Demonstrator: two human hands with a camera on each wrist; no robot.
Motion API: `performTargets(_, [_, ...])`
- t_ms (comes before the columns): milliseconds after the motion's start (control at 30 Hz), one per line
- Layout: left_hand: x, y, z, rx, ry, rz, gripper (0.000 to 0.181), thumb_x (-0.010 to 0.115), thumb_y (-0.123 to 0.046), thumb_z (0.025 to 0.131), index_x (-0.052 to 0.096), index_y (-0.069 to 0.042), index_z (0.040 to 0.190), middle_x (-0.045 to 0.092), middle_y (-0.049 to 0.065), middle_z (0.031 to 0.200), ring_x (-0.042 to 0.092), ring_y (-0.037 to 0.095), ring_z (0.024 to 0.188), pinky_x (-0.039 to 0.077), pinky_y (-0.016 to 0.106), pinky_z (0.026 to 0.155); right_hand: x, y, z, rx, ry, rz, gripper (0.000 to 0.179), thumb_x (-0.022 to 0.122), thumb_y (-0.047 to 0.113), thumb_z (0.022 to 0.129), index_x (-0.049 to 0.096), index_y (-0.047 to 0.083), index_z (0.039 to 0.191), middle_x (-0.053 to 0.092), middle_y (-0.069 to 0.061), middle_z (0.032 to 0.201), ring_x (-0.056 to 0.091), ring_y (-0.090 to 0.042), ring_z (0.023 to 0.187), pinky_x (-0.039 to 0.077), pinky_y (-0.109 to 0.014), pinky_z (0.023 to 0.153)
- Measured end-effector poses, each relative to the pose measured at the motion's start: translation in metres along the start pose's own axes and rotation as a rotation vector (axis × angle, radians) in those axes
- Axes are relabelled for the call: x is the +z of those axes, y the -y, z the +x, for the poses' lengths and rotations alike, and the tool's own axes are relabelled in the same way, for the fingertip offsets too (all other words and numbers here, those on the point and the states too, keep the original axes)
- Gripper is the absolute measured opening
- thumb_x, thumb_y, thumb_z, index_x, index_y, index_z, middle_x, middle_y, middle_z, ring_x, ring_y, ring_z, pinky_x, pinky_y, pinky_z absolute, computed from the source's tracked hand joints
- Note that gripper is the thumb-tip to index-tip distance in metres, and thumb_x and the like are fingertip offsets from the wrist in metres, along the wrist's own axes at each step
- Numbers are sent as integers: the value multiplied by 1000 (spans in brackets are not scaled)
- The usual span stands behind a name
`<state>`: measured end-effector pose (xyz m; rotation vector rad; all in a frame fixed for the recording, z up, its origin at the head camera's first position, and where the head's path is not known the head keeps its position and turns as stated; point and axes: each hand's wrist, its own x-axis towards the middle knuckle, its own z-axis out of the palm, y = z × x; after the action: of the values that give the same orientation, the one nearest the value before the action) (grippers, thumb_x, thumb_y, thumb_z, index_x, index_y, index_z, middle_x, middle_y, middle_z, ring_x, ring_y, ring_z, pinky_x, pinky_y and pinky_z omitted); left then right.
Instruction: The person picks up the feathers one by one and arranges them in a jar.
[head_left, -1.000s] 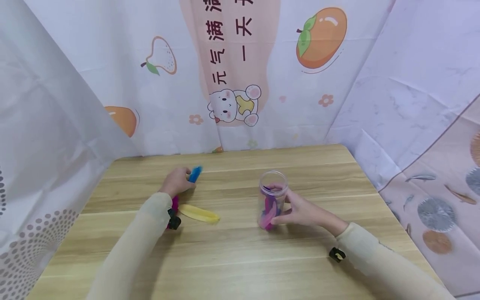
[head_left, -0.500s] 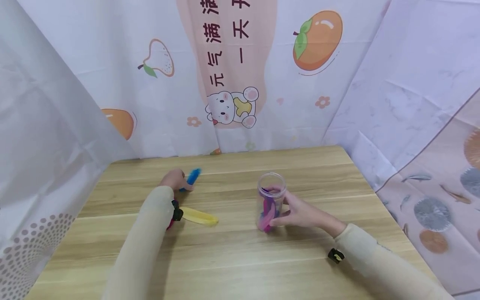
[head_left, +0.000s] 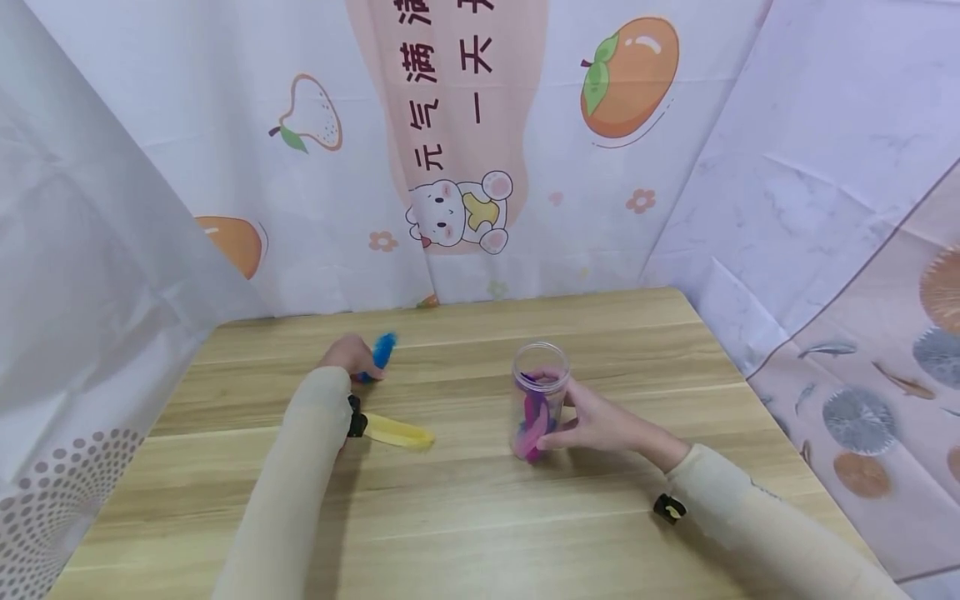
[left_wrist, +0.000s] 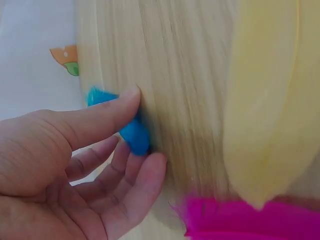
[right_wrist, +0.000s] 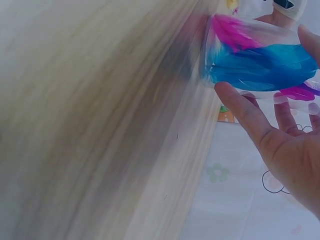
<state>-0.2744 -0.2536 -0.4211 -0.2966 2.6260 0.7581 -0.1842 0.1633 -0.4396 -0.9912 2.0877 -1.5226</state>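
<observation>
At the left of the table, my left hand [head_left: 347, 358] holds a blue feather [head_left: 384, 350]; the left wrist view has it between the thumb and the curled fingers. A yellow feather [head_left: 396, 432] lies flat beside that wrist. Below its tip, a magenta feather [left_wrist: 250, 220] shows in the left wrist view; the forearm nearly covers it in the head view. My right hand [head_left: 600, 421] grips an upright clear lidless jar [head_left: 517, 421] around its side. Inside are several feathers, including a blue feather [right_wrist: 265, 65] and a magenta feather [right_wrist: 232, 32].
A light wood-grain table [head_left: 465, 517] carries everything. Behind it hangs a printed white curtain [head_left: 315, 217], with more cloth at both sides. A black wrist camera [head_left: 670, 507] sits under the right cuff.
My left hand has turned and lowered slightly at the blue feather, and its forearm has swung over the magenta feather. My right hand stays on the jar. The head view has shifted slightly.
</observation>
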Motion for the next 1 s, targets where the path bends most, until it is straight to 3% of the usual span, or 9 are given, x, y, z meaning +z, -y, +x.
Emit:
performTargets(133, [3, 0, 4, 2, 11, -87, 41, 80, 0, 84, 60, 10, 118, 58, 18, 99, 63, 22, 73, 61, 32, 65, 1, 0, 0, 10, 7, 2, 88, 85, 11, 84, 29, 15, 151, 45, -19, 143, 52, -39, 125, 60, -46, 85])
performTargets(333, [6, 3, 7, 8, 29, -232, 51, 77, 8, 83, 53, 12, 128, 55, 26, 118, 67, 22, 70, 61, 32, 64, 2, 0, 1, 13, 2, 11, 88, 85, 10, 83, 30, 17, 151, 45, -17, 145, 51, -39, 125, 59, -48, 84])
performTargets(600, [4, 9, 7, 31, 47, -250, 58, 75, 8, 85, 47, 10, 136, 50, 29, 130, 64, 19, 73, 60, 28, 66, 3, 1, 2, 17, 2, 11, 88, 85, 10, 83, 30, 17, 151, 45, -18, 145, 51, -38, 126, 59, -49, 85])
performTargets(867, [6, 17, 3, 3, 74, -376, 59, 74, 8, 87, 46, 7, 139, 50, 23, 126, 61, 19, 81, 61, 30, 71, 3, 0, 4, 8, 12, 25, 87, 85, 9, 83, 30, 15, 151, 43, -21, 146, 50, -41, 128, 59, -49, 85])
performTargets(1000, [9, 15, -1, 55, 56, -372, 53, 73, 7, 88, 51, 6, 136, 49, 24, 133, 60, 20, 85, 60, 30, 71, 1, -2, 4, 14, 10, 12, 88, 85, 9, 83, 29, 16, 151, 44, -19, 145, 50, -40, 127, 59, -47, 84])
